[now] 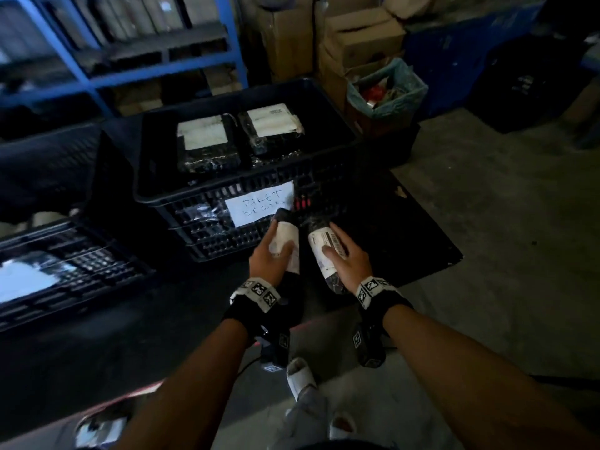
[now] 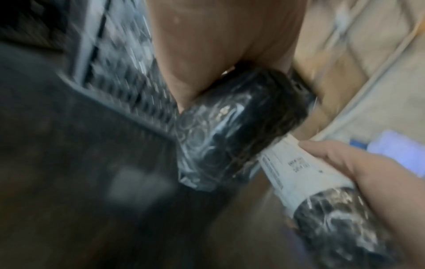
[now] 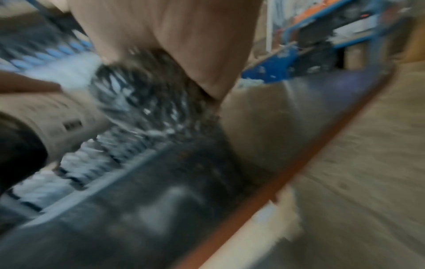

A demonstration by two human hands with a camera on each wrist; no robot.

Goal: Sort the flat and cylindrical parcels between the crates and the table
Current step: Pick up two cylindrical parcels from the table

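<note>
Fronting both held cylinders: crate.

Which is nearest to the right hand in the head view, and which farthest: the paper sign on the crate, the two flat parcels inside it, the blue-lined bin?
1. Paper sign, just ahead-left of the right hand, on the crate front.
2. Flat parcels, farther back inside the crate.
3. Blue-lined bin, farthest, behind the crate to the right.
</note>
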